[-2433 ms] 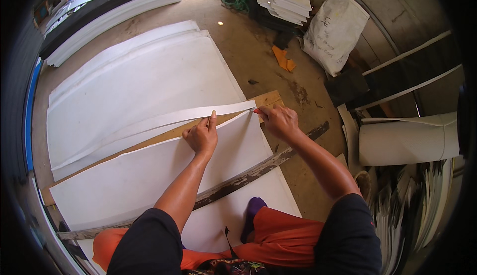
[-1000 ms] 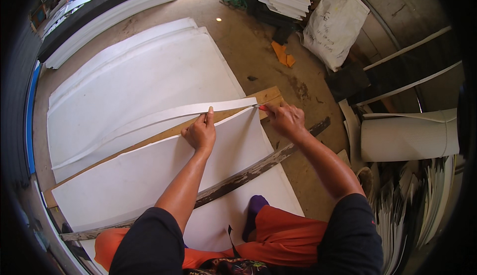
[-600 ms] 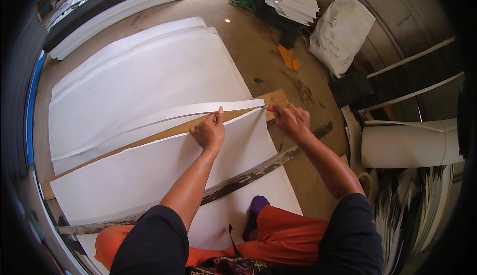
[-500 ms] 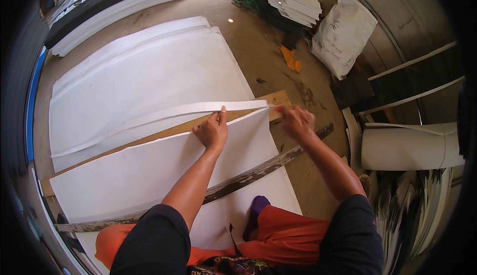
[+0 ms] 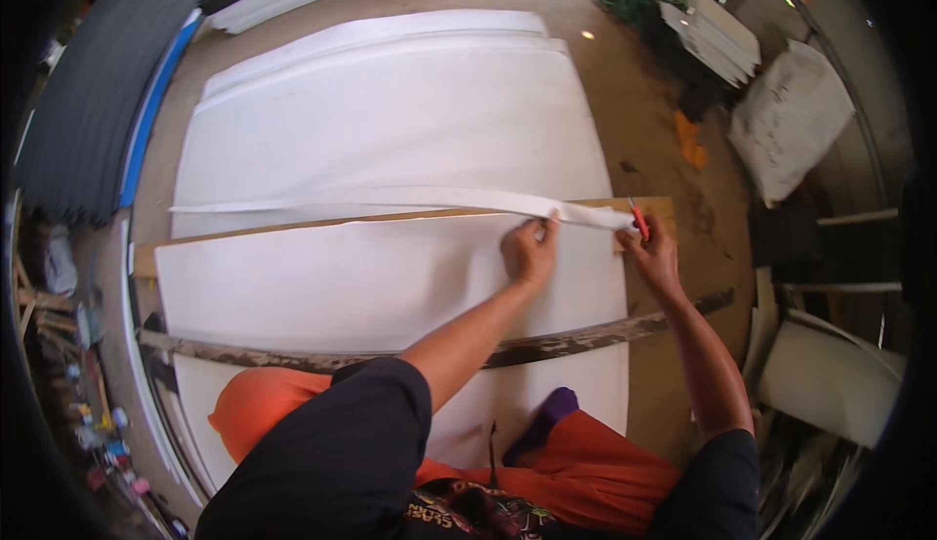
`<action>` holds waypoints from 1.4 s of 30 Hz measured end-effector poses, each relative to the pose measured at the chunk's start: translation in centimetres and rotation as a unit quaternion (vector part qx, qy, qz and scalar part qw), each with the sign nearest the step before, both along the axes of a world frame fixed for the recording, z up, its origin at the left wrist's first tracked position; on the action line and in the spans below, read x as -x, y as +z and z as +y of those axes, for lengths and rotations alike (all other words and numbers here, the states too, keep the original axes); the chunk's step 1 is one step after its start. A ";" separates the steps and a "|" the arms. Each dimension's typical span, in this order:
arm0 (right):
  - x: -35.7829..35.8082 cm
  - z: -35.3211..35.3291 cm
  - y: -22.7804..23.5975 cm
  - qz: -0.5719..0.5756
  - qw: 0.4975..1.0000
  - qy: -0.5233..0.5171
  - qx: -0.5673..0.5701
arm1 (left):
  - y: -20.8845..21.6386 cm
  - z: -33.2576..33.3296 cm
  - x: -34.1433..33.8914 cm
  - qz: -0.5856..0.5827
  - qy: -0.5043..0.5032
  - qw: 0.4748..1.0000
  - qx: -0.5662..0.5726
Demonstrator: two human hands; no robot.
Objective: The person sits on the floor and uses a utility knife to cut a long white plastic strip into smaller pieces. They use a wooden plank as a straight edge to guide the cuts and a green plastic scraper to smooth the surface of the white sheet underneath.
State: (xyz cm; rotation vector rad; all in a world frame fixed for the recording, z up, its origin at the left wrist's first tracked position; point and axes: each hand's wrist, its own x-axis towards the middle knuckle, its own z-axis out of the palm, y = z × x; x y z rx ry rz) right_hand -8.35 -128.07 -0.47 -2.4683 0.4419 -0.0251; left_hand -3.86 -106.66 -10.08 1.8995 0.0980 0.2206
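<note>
A long white strip runs from left to right in front of the person, its middle bowed slightly away from the body. It lies just beyond the near white sheet, mostly over the far white sheet, with a wooden board showing between the strip and the near sheet. Both hands are toward the strip's right end. The right hand is the nearer to that end: it grasps a red knife, blade pointing up and away, while its fingertips are at the strip's tip; whether they also pinch it, I cannot tell. The left hand is further in along the strip, fingers curled and one digit touching it; whether it grips or only steadies is unclear. From there the long left stretch extends leftward with no hand on it, across the strip's near-to-far direction.
</note>
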 end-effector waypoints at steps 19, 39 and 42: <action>-1.4 15.2 -10.7 0.312 0.885 0.345 0.001 | 10.3 32.5 -4.4 0.231 -0.513 0.608 -0.561; -11.2 34.4 -9.9 0.110 0.918 0.379 0.048 | -9.5 40.2 0.9 -0.062 -0.189 0.832 -0.517; -11.8 35.3 -9.0 0.105 0.907 0.401 0.074 | -9.1 40.4 0.6 -0.050 -0.201 0.833 -0.513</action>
